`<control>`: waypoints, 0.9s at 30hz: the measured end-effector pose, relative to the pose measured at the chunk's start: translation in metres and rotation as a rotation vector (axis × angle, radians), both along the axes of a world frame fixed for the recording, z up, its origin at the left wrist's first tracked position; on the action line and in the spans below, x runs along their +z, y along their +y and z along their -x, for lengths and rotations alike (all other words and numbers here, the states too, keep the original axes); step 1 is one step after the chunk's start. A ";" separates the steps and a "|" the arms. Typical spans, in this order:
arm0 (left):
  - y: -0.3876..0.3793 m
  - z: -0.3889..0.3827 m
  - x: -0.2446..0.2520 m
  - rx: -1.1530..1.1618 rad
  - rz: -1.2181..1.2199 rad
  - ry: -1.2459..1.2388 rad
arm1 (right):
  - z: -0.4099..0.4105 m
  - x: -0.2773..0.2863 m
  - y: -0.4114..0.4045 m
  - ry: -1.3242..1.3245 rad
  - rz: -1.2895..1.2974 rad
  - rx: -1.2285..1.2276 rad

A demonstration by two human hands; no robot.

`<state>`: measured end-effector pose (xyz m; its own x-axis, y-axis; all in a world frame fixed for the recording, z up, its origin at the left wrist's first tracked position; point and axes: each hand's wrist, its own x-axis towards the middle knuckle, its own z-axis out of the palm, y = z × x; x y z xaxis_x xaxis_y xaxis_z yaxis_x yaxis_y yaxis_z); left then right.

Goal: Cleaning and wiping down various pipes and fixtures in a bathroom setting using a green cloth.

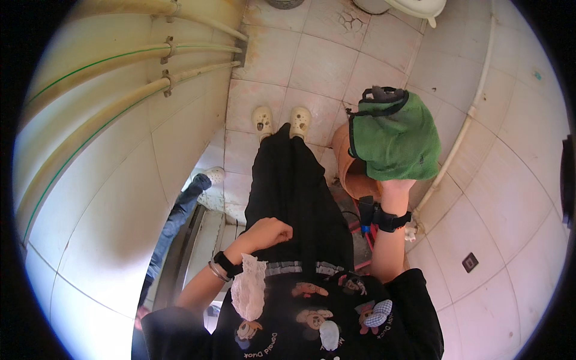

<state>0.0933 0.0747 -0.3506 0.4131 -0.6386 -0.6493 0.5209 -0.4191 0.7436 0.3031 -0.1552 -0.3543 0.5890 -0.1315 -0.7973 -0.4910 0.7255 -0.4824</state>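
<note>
A green fleece cloth item with black edging point(396, 135), perhaps a small garment or a bag, covers my right hand point(398, 155), so its fingers are hidden. Beneath it a terracotta-coloured pot or bucket point(346, 166) lies with its opening towards me. My left hand point(270, 234) is held in front of my black trousers, its fingers loosely curled; what is inside the curl cannot be made out. Black straps circle both wrists, and a bangle point(219, 272) is on the left one.
Pipes point(148, 87) run along the tiled wall at left, and a thin pipe point(470, 110) follows the right wall. A person's denim-clad leg point(173, 220) shows at lower left. Part of a white basin point(418, 6) is at the top. Red bars point(369, 240) stand beside my right forearm.
</note>
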 end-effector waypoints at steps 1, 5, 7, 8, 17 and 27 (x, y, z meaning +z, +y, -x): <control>0.006 0.000 -0.008 0.005 0.010 0.002 | 0.000 -0.024 -0.006 -0.223 -0.309 0.052; 0.027 -0.004 -0.049 -0.133 -0.030 -0.123 | -0.022 -0.095 0.034 -0.592 -0.651 0.238; 0.041 -0.003 -0.085 -0.162 0.002 -0.024 | -0.028 -0.144 0.052 -0.638 -0.358 0.340; 0.046 -0.001 -0.105 -0.152 0.020 -0.027 | -0.034 -0.167 0.061 -0.653 -0.033 0.415; 0.128 -0.090 -0.220 0.504 -0.636 -0.781 | -0.100 -0.297 0.157 -0.641 -0.532 0.321; 0.118 -0.099 -0.267 0.664 -0.799 -1.125 | -0.111 -0.288 0.184 -1.110 -0.377 0.808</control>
<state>0.1920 0.1926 -0.6171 0.9718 0.2075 0.1124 0.1082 -0.8150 0.5693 0.4140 0.0291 -0.6418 0.7311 0.6495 0.2089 -0.3266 0.6019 -0.7287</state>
